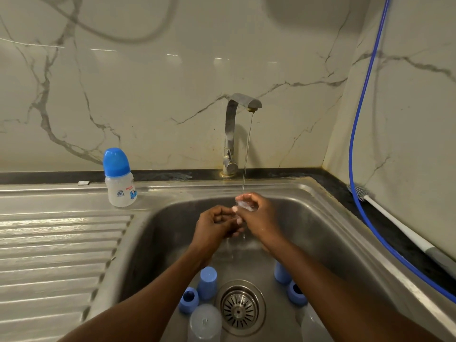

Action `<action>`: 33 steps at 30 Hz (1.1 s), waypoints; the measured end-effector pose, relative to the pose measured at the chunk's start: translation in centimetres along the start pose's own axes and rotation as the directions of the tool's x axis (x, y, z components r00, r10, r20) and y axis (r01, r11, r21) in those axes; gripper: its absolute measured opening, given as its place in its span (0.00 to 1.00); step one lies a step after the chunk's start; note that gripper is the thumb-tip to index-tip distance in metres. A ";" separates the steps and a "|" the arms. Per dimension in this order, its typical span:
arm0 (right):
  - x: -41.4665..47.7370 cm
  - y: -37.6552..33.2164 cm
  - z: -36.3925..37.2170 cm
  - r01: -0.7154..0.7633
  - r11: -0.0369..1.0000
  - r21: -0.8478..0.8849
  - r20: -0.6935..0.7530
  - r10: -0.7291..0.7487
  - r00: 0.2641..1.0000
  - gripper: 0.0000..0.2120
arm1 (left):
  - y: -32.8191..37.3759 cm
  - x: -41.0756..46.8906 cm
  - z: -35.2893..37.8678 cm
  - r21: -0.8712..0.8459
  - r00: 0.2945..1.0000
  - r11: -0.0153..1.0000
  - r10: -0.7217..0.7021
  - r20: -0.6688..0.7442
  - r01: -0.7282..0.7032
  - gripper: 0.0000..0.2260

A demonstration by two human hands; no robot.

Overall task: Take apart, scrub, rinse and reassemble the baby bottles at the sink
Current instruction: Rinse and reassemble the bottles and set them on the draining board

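We rinse a small clear bottle part (244, 205) in the thin stream (248, 149) from a bent steel tap (231, 134).
Our right hand (257, 215) pinches it over the stainless sink (308, 218); our left hand (217, 224) curls alongside, blue plastic caps (207, 282) below.

Pale, glossy wall panels (148, 95) veined in grey cover the far wall and meet the right wall (414, 124) in a corner; small highlights glint on them. A dark tabletop (49, 177) strip runs along their foot, behind the steel sink (303, 185) and its ribbed drainboard (49, 243) at left.
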State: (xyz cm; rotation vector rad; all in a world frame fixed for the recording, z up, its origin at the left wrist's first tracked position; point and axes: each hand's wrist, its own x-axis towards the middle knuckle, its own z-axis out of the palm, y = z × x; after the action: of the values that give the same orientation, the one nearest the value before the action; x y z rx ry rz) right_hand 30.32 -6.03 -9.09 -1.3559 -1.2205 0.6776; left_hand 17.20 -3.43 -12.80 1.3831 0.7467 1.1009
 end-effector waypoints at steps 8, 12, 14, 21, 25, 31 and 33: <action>0.6 0.5 0.0 -0.047 0.998 0.034 0.104 0.043 0.994 0.13 | 0.2 -0.2 0.0 -0.113 0.996 0.991 -0.066 0.062 0.073 0.11; 0.6 1.0 -0.4 -0.044 0.999 0.000 0.124 0.044 0.991 0.12 | 0.3 0.0 0.0 -0.175 0.992 0.978 -0.103 0.070 0.114 0.10; 0.6 1.2 -0.5 -0.053 0.999 0.004 0.143 0.052 0.988 0.12 | 0.4 0.0 0.1 -0.196 0.992 0.973 -0.108 0.068 0.119 0.10; 0.6 1.3 -0.3 0.027 0.995 -0.092 0.044 -0.023 0.999 0.12 | 0.3 0.0 0.0 -0.209 0.983 0.966 -0.128 0.131 0.153 0.13; 1.0 1.1 -0.8 0.016 0.998 -0.061 -0.015 -0.017 1.000 0.11 | 0.1 -0.1 0.2 -0.209 0.986 0.968 -0.118 0.119 0.141 0.14; 0.9 0.7 0.1 0.114 0.988 -0.107 0.046 -0.110 0.993 0.14 | 0.2 0.1 -0.1 -0.212 0.988 0.967 -0.128 0.081 0.143 0.13; 1.2 0.8 -0.3 0.097 0.992 -0.080 -0.002 -0.098 0.995 0.14 | 0.2 0.0 0.1 -0.206 0.984 0.965 -0.140 0.111 0.161 0.13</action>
State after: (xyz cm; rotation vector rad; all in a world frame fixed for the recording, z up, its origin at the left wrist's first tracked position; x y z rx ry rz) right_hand 31.18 -4.87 -9.51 -1.3534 -1.3122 0.5605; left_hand 17.26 -3.45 -12.59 1.1678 0.6333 0.9590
